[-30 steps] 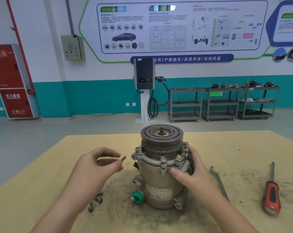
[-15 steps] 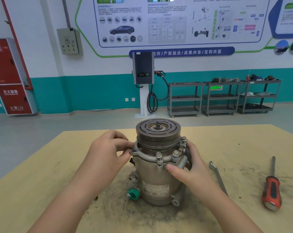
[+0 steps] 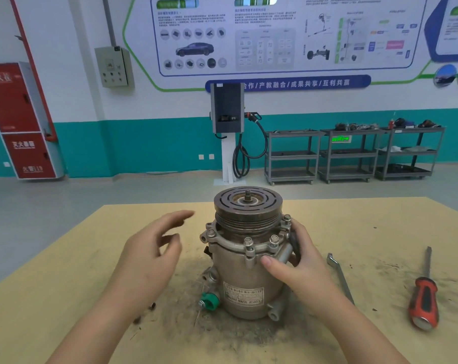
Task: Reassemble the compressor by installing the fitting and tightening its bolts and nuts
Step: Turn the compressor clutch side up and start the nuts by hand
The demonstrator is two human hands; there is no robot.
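compressor (image 3: pixel 246 261): it is stood upright on the bench (image 3: pixel 367 227), near the middle, with the pulley end on top. it is judged heavy and stiff, a cast metal body, so it is not expected to tip easily but should be steadied when a bolt is turned.
right hand (image 3: pixel 298 266): the grip is wrapped round the right flank of the body, thumb across the front under the flange; the housing is held firm.
left hand (image 3: pixel 149 256): the grip is released, fingers loosely spread, nothing is held; it hangs just beside the compressor, not touching, and is blurred.
where to hold: the smooth round body below the flange is judged the best place; the grooved pulley (image 3: pixel 248 206) could turn under the fingers.
flange bolts (image 3: pixel 248 243): small hex heads with washers are seen round the collar; how tight they are seated cannot be told.
surfaces: dull grey aluminium, a little greasy by judgement, so possibly slippery; a paper label is on the front; a green cap (image 3: pixel 209 302) closes one port.
loose bolts (image 3: pixel 151 307): small dark pieces lie on the dirty bench at the left, partly hidden.
tools: a thin wrench (image 3: pixel 340 277) and a red screwdriver (image 3: pixel 423 300) lie at the right, well apart from the hands.
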